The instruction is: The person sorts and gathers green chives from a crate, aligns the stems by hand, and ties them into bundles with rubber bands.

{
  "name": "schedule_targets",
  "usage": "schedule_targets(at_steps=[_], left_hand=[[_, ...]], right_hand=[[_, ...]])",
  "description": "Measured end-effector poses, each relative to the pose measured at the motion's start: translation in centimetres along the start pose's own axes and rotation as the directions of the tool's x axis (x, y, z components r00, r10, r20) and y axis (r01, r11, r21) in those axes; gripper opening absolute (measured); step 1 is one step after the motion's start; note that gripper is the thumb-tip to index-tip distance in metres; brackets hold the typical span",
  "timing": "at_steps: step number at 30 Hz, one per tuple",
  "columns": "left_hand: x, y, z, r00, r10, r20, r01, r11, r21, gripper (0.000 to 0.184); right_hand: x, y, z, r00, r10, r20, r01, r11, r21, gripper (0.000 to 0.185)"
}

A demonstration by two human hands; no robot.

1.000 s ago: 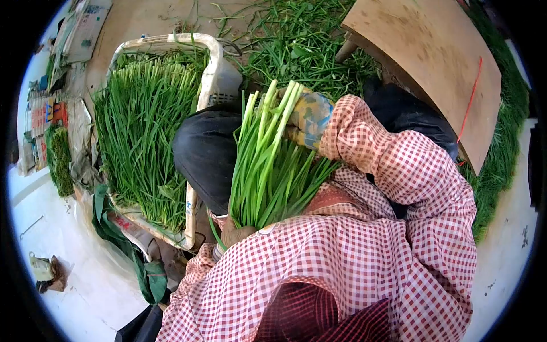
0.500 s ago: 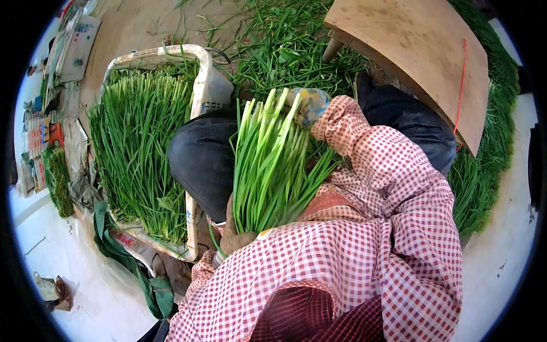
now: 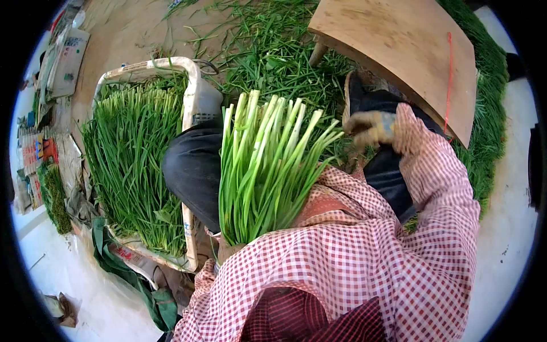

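Note:
A thick bunch of garlic chives (image 3: 262, 171) stands upright against my lap, its pale cut ends up and fanned apart, its green leaves down. My left hand (image 3: 229, 249), in a brownish glove, supports the bunch low down; most of it is hidden behind leaves and sleeve. To the right of the cut ends, apart from them, is my right hand (image 3: 373, 128) in a yellowish glove with a blue patch. It is blurred by motion, but its fingers look apart, with nothing visible in them.
At my left, a white plastic crate (image 3: 191, 91) holds many packed chives. Loose green trimmings (image 3: 273, 51) cover the floor ahead. A wooden board (image 3: 399, 51) with a red string stands front right, more chives (image 3: 490, 97) heaped beyond it. Green cloth (image 3: 125, 273) lies near the crate.
My right hand has left the bunch's cut ends and moved right and slightly down. The cut ends have spread wider. My left hand stays low at the bunch.

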State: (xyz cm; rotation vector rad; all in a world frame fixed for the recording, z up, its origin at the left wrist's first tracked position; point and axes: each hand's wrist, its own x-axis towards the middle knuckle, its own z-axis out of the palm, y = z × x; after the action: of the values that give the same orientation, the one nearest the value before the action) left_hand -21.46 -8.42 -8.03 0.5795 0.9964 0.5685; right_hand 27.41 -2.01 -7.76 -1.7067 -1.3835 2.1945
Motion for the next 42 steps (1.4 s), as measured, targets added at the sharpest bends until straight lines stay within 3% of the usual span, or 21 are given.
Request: schedule_targets(at_steps=[2, 6, 9, 11, 12, 13, 14, 15, 16, 17, 21, 24, 26, 27, 30, 32, 33, 34, 37, 40, 42], left_hand=[[-0.1, 0.2, 0.1, 1.000, 0.004, 0.011, -0.004, 1.000, 0.003, 0.104], [0.0, -0.1, 0.3, 1.000, 0.007, 0.023, -0.007, 1.000, 0.003, 0.106], [-0.4, -0.1, 0.4, 1.000, 0.010, 0.028, -0.010, 1.000, 0.011, 0.107], [-0.5, -0.2, 0.5, 0.999, 0.013, 0.029, -0.014, 1.000, 0.014, 0.108], [-0.5, -0.3, 0.5, 1.000, 0.013, 0.028, -0.013, 1.000, 0.014, 0.108], [-0.4, -0.4, 0.5, 0.999, 0.014, 0.029, -0.015, 1.000, 0.012, 0.108], [-0.4, -0.5, 0.7, 0.999, 0.018, 0.029, -0.019, 1.000, 0.008, 0.109], [-0.4, -0.6, 0.8, 0.999, 0.023, 0.029, -0.024, 1.000, 0.004, 0.109], [-0.4, -0.5, 0.8, 0.999, 0.030, 0.031, -0.030, 1.000, 0.005, 0.109], [-0.5, -0.4, 0.9, 0.999, 0.040, 0.034, -0.040, 0.999, 0.010, 0.110], [-0.2, 0.1, 2.0, 0.995, 0.090, 0.047, -0.091, 0.996, 0.019, 0.111], [0.1, 1.9, 4.0, 0.978, 0.199, 0.058, -0.204, 0.975, 0.090, 0.113], [-0.2, 4.7, 6.4, 0.940, 0.329, 0.092, -0.342, 0.909, 0.240, 0.113], [-0.5, 6.4, 7.5, 0.906, 0.393, 0.154, -0.422, 0.837, 0.347, 0.114], [-1.3, 10.1, 8.9, 0.794, 0.460, 0.398, -0.591, 0.427, 0.684, 0.109], [-0.9, 10.3, 10.6, 0.840, 0.411, 0.354, -0.486, 0.281, 0.828, 0.106], [0.3, 8.5, 9.7, 0.879, 0.362, 0.311, -0.449, 0.407, 0.795, 0.101], [1.1, 8.6, 10.7, 0.855, 0.360, 0.372, -0.457, 0.187, 0.870, 0.098], [1.5, 6.7, 12.4, 0.885, 0.427, 0.184, -0.227, 0.051, 0.973, 0.088], [0.9, 7.8, 12.9, 0.955, 0.236, 0.180, -0.281, 0.527, 0.802, 0.072], [0.6, 9.6, 13.1, 0.961, 0.112, 0.253, -0.254, 0.720, 0.646, 0.074]], right_hand=[[-1.0, -1.4, 3.3, 0.994, -0.107, 0.013, 0.108, 0.972, -0.207, 0.062], [-0.2, -4.5, 8.4, 0.974, -0.217, -0.060, 0.187, 0.929, -0.320, 0.075], [4.5, -2.5, 9.5, 0.983, -0.183, 0.006, 0.178, 0.947, -0.267, 0.059], [9.6, 2.0, 7.7, 0.997, 0.038, 0.064, -0.040, 0.999, 0.025, 0.048], [12.8, 6.3, 5.3, 0.977, 0.206, 0.060, -0.215, 0.941, 0.262, 0.043], [19.0, 15.8, 2.0, 0.986, 0.129, -0.104, -0.068, 0.888, 0.455, 0.041], [15.8, 13.2, -0.4, 0.898, 0.340, -0.280, -0.248, 0.916, 0.316, 0.038], [12.4, 10.3, -2.8, 0.733, 0.524, -0.434, -0.459, 0.852, 0.252, 0.035], [11.6, 10.0, -3.8, 0.662, 0.531, -0.528, -0.536, 0.829, 0.161, 0.035], [11.5, 9.8, -3.5, 0.694, 0.469, -0.547, -0.520, 0.851, 0.070, 0.035], [11.7, 6.2, 2.8, 0.941, 0.085, -0.326, -0.142, 0.978, -0.154, 0.036], [11.6, 1.5, 8.0, 0.965, -0.150, -0.214, 0.138, 0.988, -0.070, 0.036], [11.6, -1.1, 8.5, 0.938, -0.239, -0.253, 0.260, 0.964, 0.052, 0.036], [11.7, -2.4, 8.4, 0.916, -0.281, -0.287, 0.325, 0.938, 0.118, 0.037], [11.0, -6.0, 7.3, 0.837, -0.404, -0.368, 0.510, 0.820, 0.259, 0.037], [10.3, -8.1, 7.5, 0.789, -0.481, -0.383, 0.603, 0.726, 0.330, 0.037], [9.9, -9.0, 7.6, 0.764, -0.513, -0.390, 0.640, 0.678, 0.362, 0.038], [9.6, -9.7, 7.6, 0.744, -0.540, -0.393, 0.667, 0.635, 0.389, 0.038], [9.0, -10.5, 7.1, 0.712, -0.564, -0.418, 0.698, 0.507, 0.505, 0.038], [8.1, -9.9, 5.9, 0.709, -0.568, -0.418, 0.676, 0.378, 0.633, 0.039], [7.6, -9.6, 5.8, 0.694, -0.593, -0.408, 0.652, 0.280, 0.704, 0.040]])
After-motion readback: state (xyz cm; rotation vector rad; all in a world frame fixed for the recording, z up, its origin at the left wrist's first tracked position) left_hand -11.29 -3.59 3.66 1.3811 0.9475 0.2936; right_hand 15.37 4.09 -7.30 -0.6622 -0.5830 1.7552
